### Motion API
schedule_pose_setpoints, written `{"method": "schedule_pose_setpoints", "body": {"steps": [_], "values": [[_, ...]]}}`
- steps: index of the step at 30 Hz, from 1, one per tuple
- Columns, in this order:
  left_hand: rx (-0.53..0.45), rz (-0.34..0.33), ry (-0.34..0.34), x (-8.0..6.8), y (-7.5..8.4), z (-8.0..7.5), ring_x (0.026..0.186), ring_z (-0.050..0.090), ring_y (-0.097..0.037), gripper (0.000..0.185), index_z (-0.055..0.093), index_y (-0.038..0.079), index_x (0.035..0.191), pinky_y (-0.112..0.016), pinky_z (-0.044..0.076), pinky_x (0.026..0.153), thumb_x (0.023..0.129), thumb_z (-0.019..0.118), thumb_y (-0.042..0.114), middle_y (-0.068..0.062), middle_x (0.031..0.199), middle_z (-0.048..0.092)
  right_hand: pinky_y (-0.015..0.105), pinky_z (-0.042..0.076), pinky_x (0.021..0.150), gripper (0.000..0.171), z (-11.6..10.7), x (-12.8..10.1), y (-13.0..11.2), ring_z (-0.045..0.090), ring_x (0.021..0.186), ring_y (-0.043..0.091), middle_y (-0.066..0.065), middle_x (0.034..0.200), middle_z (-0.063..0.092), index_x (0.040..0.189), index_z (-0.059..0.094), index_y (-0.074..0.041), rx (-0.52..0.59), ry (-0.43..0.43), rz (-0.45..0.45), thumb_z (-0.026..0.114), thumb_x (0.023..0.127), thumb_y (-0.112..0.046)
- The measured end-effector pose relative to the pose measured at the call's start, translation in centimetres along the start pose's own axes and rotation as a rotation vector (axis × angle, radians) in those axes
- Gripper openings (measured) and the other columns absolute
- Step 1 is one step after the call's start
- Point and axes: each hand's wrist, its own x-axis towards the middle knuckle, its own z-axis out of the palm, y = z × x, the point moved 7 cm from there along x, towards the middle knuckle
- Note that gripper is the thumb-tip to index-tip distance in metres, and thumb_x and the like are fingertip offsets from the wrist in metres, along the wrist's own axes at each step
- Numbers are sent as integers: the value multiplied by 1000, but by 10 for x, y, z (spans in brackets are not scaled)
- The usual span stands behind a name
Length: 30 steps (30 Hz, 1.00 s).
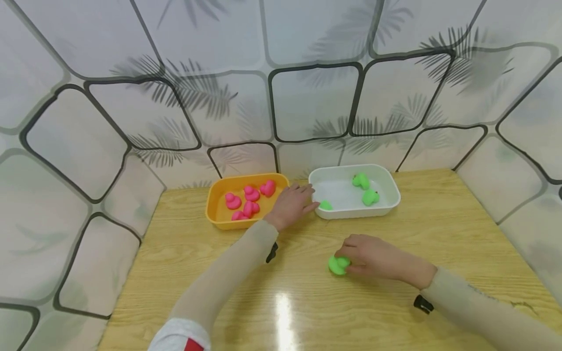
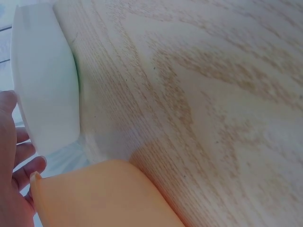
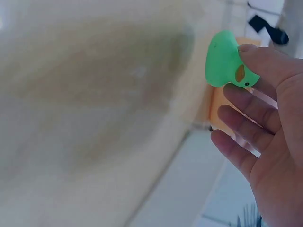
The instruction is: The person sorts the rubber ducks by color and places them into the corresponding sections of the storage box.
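My right hand (image 1: 373,256) rests on the wooden table (image 1: 439,229) and pinches a green toy duck (image 1: 338,264) at its fingertips. The right wrist view shows that duck (image 3: 226,59) held at the top of the hand (image 3: 270,123), with the other fingers loose below it. My left hand (image 1: 293,204) reaches between the orange tray (image 1: 214,207) and the white tray (image 1: 392,187), its fingers straight over the white tray's left rim. A green duck (image 1: 326,205) lies in the white tray just beyond those fingertips, not gripped. Two more green ducks (image 1: 361,180) sit at the tray's back.
Several pink ducks (image 1: 250,197) lie in the orange tray. Both trays stand side by side against the patterned back wall (image 1: 307,97). The left wrist view shows the white tray's wall (image 2: 45,80), the orange tray's corner (image 2: 99,194) and bare wood (image 2: 213,94).
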Motion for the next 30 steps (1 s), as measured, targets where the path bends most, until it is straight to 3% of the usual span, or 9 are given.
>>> {"method": "schedule_pose_setpoints", "body": {"steps": [14, 30], "values": [[7, -8, 0, 0, 0, 0, 135, 51, -28, 56, 57, 12, 148, -45, 43, 115, 108, 50, 51, -7, 156, 52, 36, 56, 77, 28, -59, 16, 45, 63, 90, 15, -2, 99, 68, 109, 74, -9, -116, 128, 40, 87, 85, -15], [-7, -9, 5, -2, 2, -3, 134, 51, -28, 55, 57, 11, 148, -46, 42, 115, 108, 51, 49, -7, 156, 52, 44, 53, 78, 23, -94, 42, 104, 62, 89, 26, 3, 97, 68, 112, 74, -5, -102, 45, 250, 80, 92, -13]]}}
